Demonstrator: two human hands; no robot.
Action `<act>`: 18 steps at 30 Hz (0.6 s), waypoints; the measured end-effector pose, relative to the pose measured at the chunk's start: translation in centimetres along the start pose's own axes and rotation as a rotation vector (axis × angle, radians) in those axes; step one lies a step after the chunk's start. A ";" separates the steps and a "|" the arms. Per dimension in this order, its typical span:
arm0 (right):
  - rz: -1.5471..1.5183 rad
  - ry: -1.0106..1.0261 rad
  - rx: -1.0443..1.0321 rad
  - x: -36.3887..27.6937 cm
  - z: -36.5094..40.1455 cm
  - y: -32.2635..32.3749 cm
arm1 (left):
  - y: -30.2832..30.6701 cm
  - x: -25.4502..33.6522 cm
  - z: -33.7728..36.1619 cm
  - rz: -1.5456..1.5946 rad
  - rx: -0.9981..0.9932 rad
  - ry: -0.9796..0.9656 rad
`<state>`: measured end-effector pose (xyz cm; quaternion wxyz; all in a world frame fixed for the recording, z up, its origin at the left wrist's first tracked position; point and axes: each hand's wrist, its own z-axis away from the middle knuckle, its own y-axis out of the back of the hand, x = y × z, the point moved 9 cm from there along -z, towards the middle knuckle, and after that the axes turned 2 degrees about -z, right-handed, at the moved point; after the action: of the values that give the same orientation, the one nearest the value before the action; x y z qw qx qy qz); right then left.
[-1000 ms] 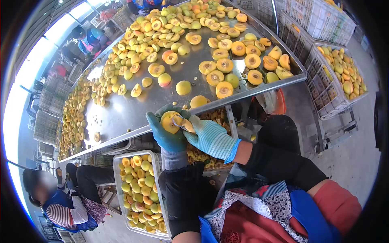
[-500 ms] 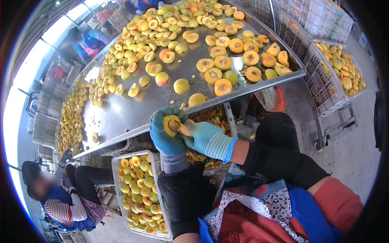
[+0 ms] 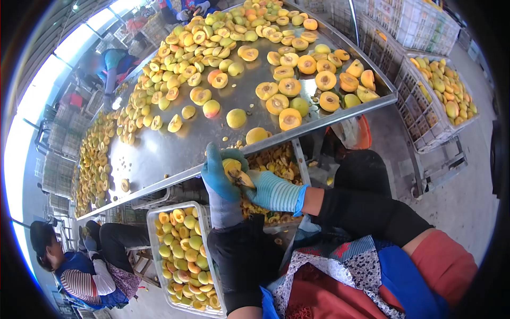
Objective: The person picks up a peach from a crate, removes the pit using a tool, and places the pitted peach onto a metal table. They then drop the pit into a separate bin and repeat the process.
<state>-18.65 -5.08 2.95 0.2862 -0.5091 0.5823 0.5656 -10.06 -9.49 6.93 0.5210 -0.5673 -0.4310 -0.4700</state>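
My left hand (image 3: 222, 173), in a teal glove, is closed around a yellow peach half (image 3: 232, 167) with its cut face turned toward me. My right hand (image 3: 273, 190), in a striped light-blue glove, grips a small pitting tool (image 3: 244, 179) with a tan handle. The tool's tip is at the dark middle of the fruit; the glove hides part of it. Both hands are just off the near edge of a metal table (image 3: 159, 159), above a bin of brownish scraps (image 3: 281, 162).
Cut peaches (image 3: 202, 45) cover much of the table. A white crate of peach halves (image 3: 186, 255) stands at lower left. At right is another full crate (image 3: 425, 106), near an orange-rimmed bucket (image 3: 361, 133). A co-worker (image 3: 85, 276) sits at left; others are across the table.
My right hand has shifted slightly down and left with the tool, and my left fingers have opened a little around the fruit. The seated co-worker has drawn a hand back from the table edge.
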 end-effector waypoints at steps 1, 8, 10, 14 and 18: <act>-0.085 -0.032 -0.013 0.3 0.1 -0.3 | -0.4 0.1 -0.1 0.011 0.000 0.005; -0.506 -0.286 -0.229 -1.8 1.3 -0.4 | -0.9 1.7 0.9 -0.009 0.059 -0.129; -0.144 -0.082 -0.114 -1.6 0.5 0.2 | -0.4 1.5 0.7 0.004 0.173 -0.077; -0.146 -0.136 -0.132 -0.4 0.7 -0.9 | -0.8 0.4 0.3 0.019 0.061 0.000; -0.143 -0.188 -0.180 -1.0 1.5 -0.6 | -1.4 0.1 0.8 0.070 -0.074 0.078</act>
<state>-18.12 -3.27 3.30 0.3323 -0.5174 0.4622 0.6390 -11.34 -8.57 7.29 0.5324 -0.5822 -0.3724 -0.4889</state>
